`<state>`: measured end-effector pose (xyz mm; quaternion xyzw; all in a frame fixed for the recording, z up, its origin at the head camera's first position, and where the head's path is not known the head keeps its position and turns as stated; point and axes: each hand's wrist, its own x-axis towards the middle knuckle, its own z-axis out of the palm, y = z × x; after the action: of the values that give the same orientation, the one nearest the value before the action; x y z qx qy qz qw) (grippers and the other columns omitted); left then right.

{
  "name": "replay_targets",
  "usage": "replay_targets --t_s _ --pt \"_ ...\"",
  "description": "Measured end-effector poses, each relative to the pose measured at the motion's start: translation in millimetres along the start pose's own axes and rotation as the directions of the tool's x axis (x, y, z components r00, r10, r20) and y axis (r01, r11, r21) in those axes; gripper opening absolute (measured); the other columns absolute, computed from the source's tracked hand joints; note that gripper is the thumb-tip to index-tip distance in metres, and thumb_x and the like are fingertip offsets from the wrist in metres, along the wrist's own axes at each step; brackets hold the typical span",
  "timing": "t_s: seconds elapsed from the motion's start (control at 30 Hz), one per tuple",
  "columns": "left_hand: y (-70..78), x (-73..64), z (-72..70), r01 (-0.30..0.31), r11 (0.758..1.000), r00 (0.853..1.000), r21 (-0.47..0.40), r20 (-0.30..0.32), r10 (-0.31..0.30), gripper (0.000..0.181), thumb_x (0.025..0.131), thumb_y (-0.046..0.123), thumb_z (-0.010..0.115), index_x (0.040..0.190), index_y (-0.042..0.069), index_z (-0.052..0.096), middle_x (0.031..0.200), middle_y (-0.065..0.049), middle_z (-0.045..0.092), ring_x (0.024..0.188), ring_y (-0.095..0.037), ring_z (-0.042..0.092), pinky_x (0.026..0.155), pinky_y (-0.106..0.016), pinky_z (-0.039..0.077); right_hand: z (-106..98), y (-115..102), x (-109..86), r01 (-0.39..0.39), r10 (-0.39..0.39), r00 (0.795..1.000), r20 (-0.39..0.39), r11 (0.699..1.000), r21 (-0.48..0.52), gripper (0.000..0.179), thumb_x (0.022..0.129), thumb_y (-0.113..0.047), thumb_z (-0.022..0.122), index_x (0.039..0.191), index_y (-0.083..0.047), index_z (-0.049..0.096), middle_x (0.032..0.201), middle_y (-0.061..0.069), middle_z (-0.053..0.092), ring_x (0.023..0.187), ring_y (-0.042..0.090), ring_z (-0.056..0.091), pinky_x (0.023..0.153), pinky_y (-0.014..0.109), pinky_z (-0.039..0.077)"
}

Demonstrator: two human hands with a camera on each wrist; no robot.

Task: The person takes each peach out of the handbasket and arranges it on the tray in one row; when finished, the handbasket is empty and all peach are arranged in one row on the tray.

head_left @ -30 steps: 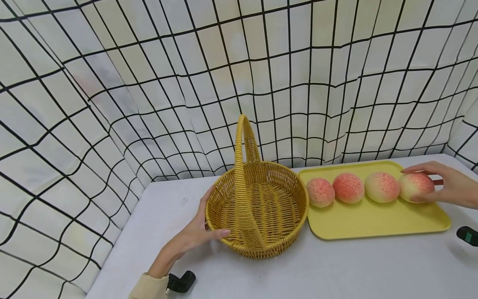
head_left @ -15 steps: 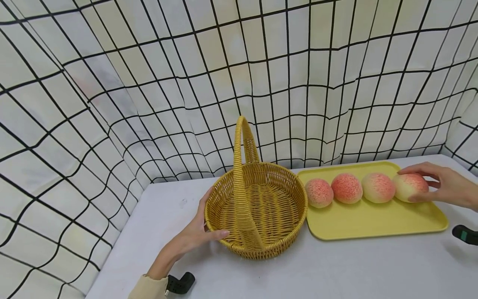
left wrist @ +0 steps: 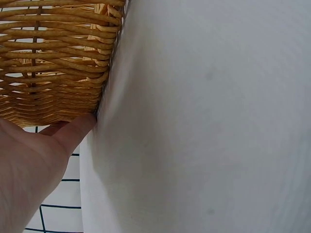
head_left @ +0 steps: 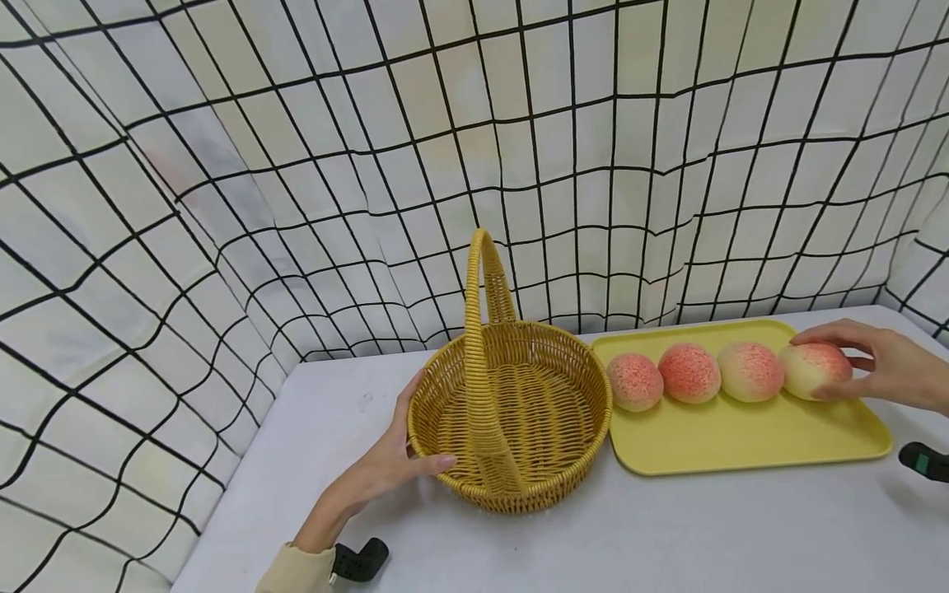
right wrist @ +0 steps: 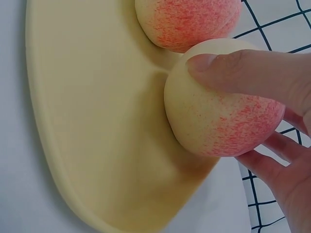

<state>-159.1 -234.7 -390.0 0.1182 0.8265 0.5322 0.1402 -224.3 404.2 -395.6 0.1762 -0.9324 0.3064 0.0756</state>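
A round wicker basket (head_left: 549,412) with a tall arched handle stands on the table, and nothing lies in it. My left hand (head_left: 393,461) holds its left side, the thumb over the rim and the other fingers outside, partly hidden. On the yellow tray (head_left: 741,445) to the right, several pink-and-cream peaches sit in a row. My right hand (head_left: 890,366) grips the rightmost peach (head_left: 811,371), thumb at the near side and fingers at the far side. In the right wrist view this peach (right wrist: 214,116) rests against its neighbouring peach (right wrist: 189,22), low over the tray.
The tray's left edge meets the basket's right side. A white cloth covers the table (head_left: 630,535). Behind and to the left hangs a white curtain (head_left: 371,206) with a black grid. Black devices (head_left: 361,560) sit by both wrists.
The rightmost peach has shifted slightly left with my right hand, and the peach beside it has moved a little left too. My left hand and the basket stay in place.
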Motion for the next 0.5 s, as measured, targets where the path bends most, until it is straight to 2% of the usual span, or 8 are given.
replay_targets --t_s 0.2,0.27,0.33,0.37,0.43,0.5 --pt "0.9 -0.7 -0.8 -0.002 1.0 1.0 0.014 0.005 0.001 0.125 0.086 0.034 0.084 0.166 0.035 -0.013 0.172 -0.02 0.004 0.155 -0.042 0.017 0.121 -0.066 0.018 0.3 -1.7 -2.9 -0.003 0.002 1.0 -0.01 1.0 -0.02 0.065 0.067 -0.004 0.097 0.125 -0.003 0.066 0.114 -0.047 0.037 0.103 -0.023 0.031 0.085 0.08 0.044" --pt "1.0 -1.3 -1.0 -0.001 1.0 1.0 0.011 0.005 0.001 0.125 0.086 0.034 0.084 0.166 0.036 -0.013 0.172 -0.02 0.003 0.156 -0.043 0.016 0.121 -0.066 0.017 0.0 -2.1 -1.7 0.004 -0.005 1.0 -0.014 0.999 -0.042 0.066 0.067 -0.005 0.098 0.124 -0.003 0.067 0.114 -0.047 0.037 0.102 -0.023 0.033 0.085 0.069 0.053" --pt "0.9 -1.9 -1.4 0.001 1.0 1.0 0.008 0.005 -0.001 0.125 0.086 0.034 0.084 0.166 0.036 -0.013 0.172 -0.02 0.002 0.156 -0.043 0.015 0.121 -0.067 0.016 -0.5 -2.8 -0.2 0.011 -0.012 1.0 -0.015 0.998 -0.056 0.066 0.066 -0.006 0.098 0.124 -0.003 0.067 0.114 -0.047 0.038 0.1 -0.024 0.034 0.081 0.048 0.06" --pt "0.9 -2.3 -1.6 0.001 1.0 1.0 0.007 0.005 -0.001 0.125 0.086 0.033 0.084 0.166 0.036 -0.013 0.172 -0.02 0.001 0.156 -0.043 0.014 0.121 -0.067 0.016 -0.5 -3.1 0.7 0.015 -0.016 1.0 -0.015 0.998 -0.063 0.066 0.066 -0.006 0.099 0.124 -0.003 0.067 0.114 -0.047 0.038 0.1 -0.024 0.035 0.077 0.038 0.06" --pt "0.8 -2.8 -2.4 0.002 1.0 1.0 0.006 0.002 -0.002 0.125 0.086 0.033 0.084 0.166 0.037 -0.013 0.172 -0.02 0.0 0.156 -0.043 0.014 0.121 -0.067 0.016 0.1 -3.9 2.5 0.02 -0.02 1.0 -0.014 0.998 -0.055 0.066 0.067 -0.007 0.098 0.125 -0.002 0.066 0.114 -0.047 0.04 0.099 -0.024 0.037 0.074 0.017 0.051" --pt "0.8 -3.1 -3.5 0.003 1.0 1.0 0.009 -0.001 -0.003 0.125 0.086 0.032 0.084 0.166 0.037 -0.013 0.172 -0.02 0.0 0.156 -0.043 0.015 0.121 -0.066 0.017 0.6 -5.4 3.6 0.028 -0.028 0.999 -0.019 0.999 -0.036 0.064 0.071 -0.006 0.096 0.126 0.0 0.065 0.115 -0.046 0.042 0.1 -0.024 0.039 0.076 0.007 0.043"
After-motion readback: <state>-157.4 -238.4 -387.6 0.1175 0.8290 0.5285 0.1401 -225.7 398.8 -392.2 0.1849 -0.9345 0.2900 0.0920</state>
